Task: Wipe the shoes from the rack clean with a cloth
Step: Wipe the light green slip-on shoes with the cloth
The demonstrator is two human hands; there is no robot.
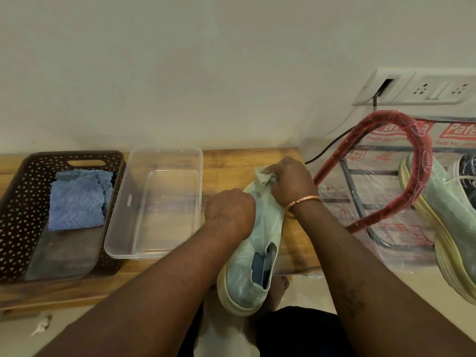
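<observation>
A pale green slip-on shoe (pixel 247 269) with a cream sole lies on the wooden board, toe pointing away from me, heel hanging over the near edge. My left hand (pixel 230 211) grips the shoe's middle from the left side. My right hand (pixel 292 181) holds a bunched pale cloth (pixel 261 176) and presses it on the toe end. A copper bangle sits on the right wrist. The toe itself is hidden under the cloth and hand.
A clear plastic tub (pixel 154 202) stands left of the shoe, and a brown perforated basket (pixel 23 210) with a blue cloth (pixel 78 199) beyond it. At right, a plastic-wrapped rack (pixel 381 176) with a red frame holds a matching green shoe (pixel 443 202) and a dark shoe (pixel 467 173). A wall socket is above.
</observation>
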